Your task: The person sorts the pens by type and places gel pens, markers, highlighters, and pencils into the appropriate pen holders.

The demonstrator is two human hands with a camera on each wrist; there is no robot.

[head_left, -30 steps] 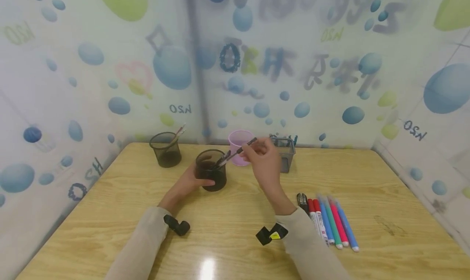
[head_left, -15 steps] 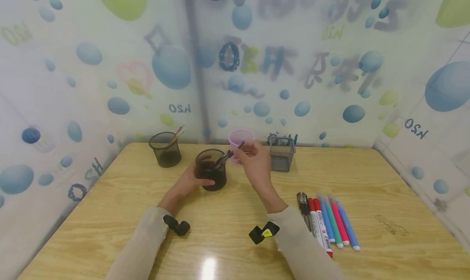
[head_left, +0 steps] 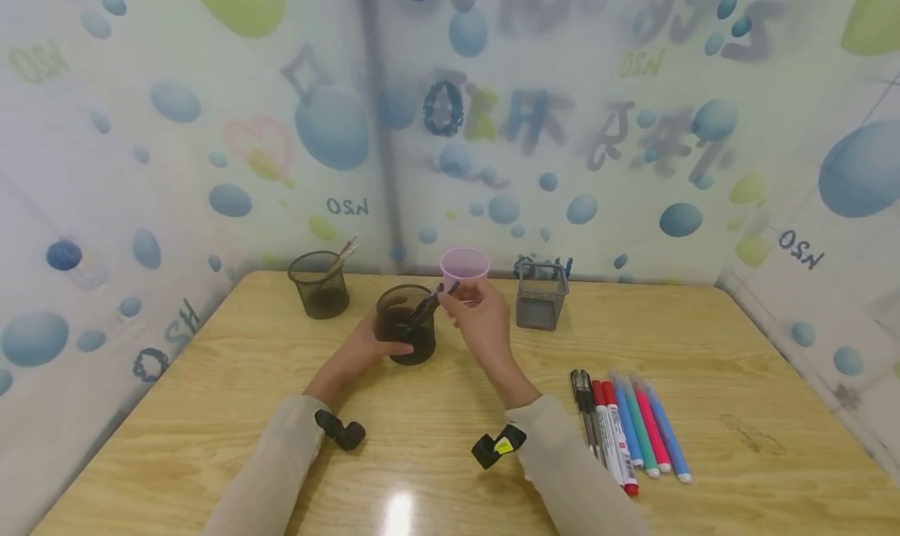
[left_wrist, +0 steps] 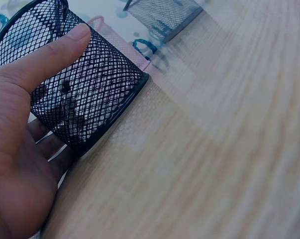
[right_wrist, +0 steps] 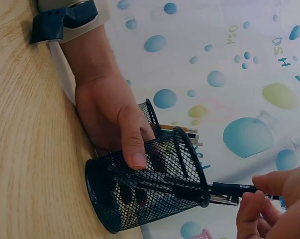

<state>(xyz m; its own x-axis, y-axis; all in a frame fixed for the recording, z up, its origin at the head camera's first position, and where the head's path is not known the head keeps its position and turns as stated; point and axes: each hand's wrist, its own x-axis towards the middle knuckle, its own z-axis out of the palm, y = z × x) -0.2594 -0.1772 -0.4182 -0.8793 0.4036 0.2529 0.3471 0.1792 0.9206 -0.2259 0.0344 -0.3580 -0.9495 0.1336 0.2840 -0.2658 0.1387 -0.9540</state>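
My left hand (head_left: 355,354) grips a round black mesh pen holder (head_left: 405,339) standing on the table. In the left wrist view the thumb lies across the mesh wall, with the fingers curled round the far side. At the holder's rim my right hand (head_left: 485,325) pinches the upper end of a black pen (right_wrist: 235,189) between thumb and fingers. The pen's lower part is inside the holder, dimly visible through the mesh. Another pen with a silver clip (right_wrist: 224,200) leans out over the rim right beside it.
Behind stand another black mesh holder (head_left: 319,295) with brushes, a pink cup (head_left: 464,264) and a square grey mesh holder (head_left: 540,309). On the wooden table (head_left: 436,458), at the right, lie black pens (head_left: 585,407), red-capped markers (head_left: 613,434) and several coloured felt-tip pens (head_left: 650,430).
My right hand has moved left and slightly down towards the holder, and the pinched pen has slid deeper into it. The left hand and the holder have stayed in place.
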